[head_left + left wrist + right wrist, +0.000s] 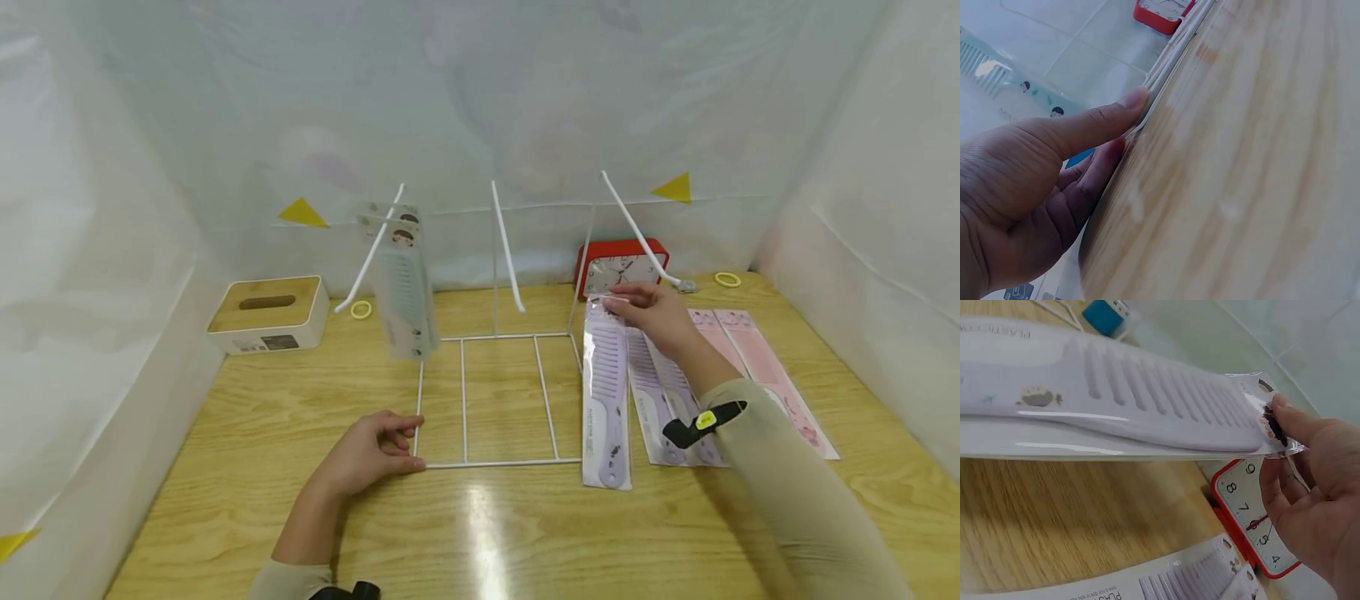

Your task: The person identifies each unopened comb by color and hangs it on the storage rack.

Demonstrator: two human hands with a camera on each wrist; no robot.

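A white wire rack [495, 464] with three raised hooks stands on the wooden table. My left hand [367, 454] pinches the front left corner of its base; in the left wrist view the thumb [1134, 99] lies along the wire. Between thumb and fingers, my right hand [660, 321] holds the top end of a packaged purple comb [607, 392]. The comb's pack points handle-down in the head view, beside the rack's right side and below the right hook [637, 229]. On the left hook hang packaged green combs [405, 283].
More packaged purple combs [651, 400] and pink packs [772, 367] lie at the right, partly under my right arm. Behind them stands a red clock [622, 271]. A tissue box [268, 315] is at the back left. Yellow rings [362, 310] lie near the back.
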